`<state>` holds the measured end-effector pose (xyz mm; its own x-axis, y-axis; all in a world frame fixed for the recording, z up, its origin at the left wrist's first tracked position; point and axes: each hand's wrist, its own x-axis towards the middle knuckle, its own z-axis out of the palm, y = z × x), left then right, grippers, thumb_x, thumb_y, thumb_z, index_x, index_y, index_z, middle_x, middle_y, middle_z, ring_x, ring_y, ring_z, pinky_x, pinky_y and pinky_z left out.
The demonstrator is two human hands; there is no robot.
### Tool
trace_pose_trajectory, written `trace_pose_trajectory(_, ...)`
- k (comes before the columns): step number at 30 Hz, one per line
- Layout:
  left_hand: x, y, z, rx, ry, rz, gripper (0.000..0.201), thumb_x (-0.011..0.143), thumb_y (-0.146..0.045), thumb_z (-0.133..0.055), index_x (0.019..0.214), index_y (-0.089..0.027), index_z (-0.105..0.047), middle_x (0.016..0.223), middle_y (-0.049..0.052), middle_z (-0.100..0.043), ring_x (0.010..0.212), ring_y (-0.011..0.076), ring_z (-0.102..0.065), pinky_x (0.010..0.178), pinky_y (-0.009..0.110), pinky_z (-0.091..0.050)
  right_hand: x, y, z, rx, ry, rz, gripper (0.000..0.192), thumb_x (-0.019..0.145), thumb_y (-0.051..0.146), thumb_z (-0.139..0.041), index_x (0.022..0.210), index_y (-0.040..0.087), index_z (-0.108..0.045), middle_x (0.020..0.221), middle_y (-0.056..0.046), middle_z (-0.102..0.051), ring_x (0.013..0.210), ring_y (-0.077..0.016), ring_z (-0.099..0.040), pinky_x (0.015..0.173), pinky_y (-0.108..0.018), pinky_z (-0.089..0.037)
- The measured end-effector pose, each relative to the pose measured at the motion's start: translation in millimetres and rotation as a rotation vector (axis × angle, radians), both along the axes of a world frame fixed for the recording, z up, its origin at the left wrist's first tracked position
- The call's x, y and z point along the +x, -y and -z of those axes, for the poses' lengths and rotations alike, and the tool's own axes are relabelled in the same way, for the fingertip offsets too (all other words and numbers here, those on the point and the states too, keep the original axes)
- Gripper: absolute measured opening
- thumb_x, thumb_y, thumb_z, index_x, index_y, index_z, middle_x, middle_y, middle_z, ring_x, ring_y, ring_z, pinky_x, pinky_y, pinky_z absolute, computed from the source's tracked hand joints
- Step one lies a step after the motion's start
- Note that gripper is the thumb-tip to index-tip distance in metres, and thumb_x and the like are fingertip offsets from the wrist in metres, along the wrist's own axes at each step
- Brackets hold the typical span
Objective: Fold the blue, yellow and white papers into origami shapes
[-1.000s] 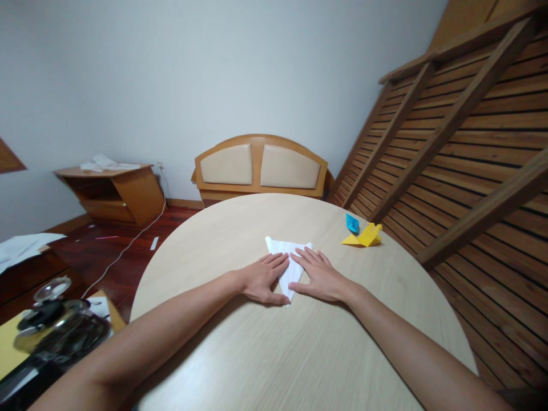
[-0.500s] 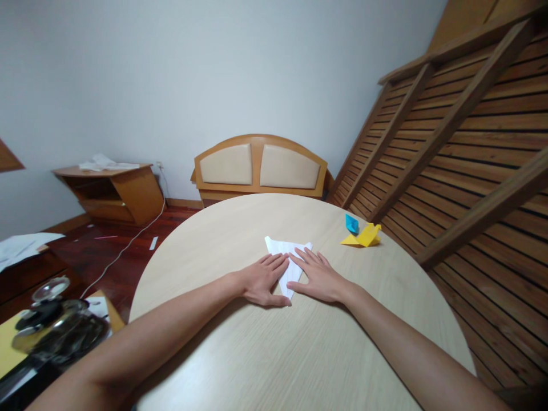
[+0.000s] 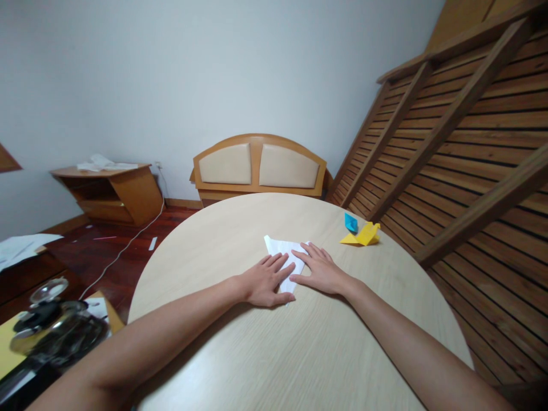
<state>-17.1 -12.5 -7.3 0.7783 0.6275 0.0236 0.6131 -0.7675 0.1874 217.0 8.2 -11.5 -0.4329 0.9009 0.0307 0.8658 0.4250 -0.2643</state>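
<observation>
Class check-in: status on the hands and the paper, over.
Left hand and right hand flat, pressing the white folded paper on the round wooden table. Yellow and blue paper shapes apart, far right.

The round table (image 3: 240, 354) has a pale, matt wood-grain top. The white folded sheet (image 3: 280, 249) looks like smooth paper, as do the yellow (image 3: 362, 236) and blue (image 3: 350, 222) folded pieces far right.

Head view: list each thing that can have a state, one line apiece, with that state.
White paper: folded to a point, flat on the round table.
Left hand: open, palm down on the paper.
Right hand: open, flat on the paper.
Yellow paper figure: folded, on the table, untouched.
Blue paper figure: folded, beside the yellow one.
</observation>
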Motion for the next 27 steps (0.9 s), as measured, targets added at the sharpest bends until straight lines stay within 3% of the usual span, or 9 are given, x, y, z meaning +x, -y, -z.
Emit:
trace_pose_trajectory(8, 0.0, -0.9, 2.3, -0.003, 0.001, -0.001, 0.09, 0.091, -0.076, -0.035, 0.157, -0.017, -0.023, 0.163, 0.018, -0.013, 0.151, 0.0374, -0.013, 0.12, 0.054, -0.016, 8.8, -14.0, 4.4, 0.075, -0.053, 0.091, 0.078, 0.085, 0.072, -0.053, 0.148, 0.027, -0.047, 0.159, -0.014, -0.032, 0.147, -0.035, -0.026, 0.117, -0.053, -0.021)
trace_pose_trajectory(21, 0.7, 1.3, -3.1, -0.029, -0.017, -0.008, 0.091, 0.091, -0.077, -0.033, 0.157, -0.015, -0.022, 0.163, 0.018, -0.011, 0.151, 0.0371, -0.012, 0.12, 0.054, -0.015, 19.4, -43.0, 15.5, 0.166, -0.099, 0.433, 0.07, 0.087, 0.064, -0.055, 0.147, 0.027, -0.047, 0.151, -0.013, -0.045, 0.136, -0.0373, -0.042, 0.107, -0.055, -0.035)
trace_pose_trajectory(27, 0.4, 1.6, -4.7, -0.037, -0.036, -0.01, 0.092, 0.091, -0.077, -0.032, 0.157, -0.015, -0.021, 0.163, 0.019, -0.011, 0.151, 0.0367, -0.011, 0.12, 0.054, -0.014, 20.8, -42.7, 11.4, 0.296, -0.172, 0.492, 0.052, 0.091, 0.049, -0.055, 0.137, 0.025, -0.056, 0.137, -0.012, -0.057, 0.123, -0.0339, -0.052, 0.1, -0.051, -0.042)
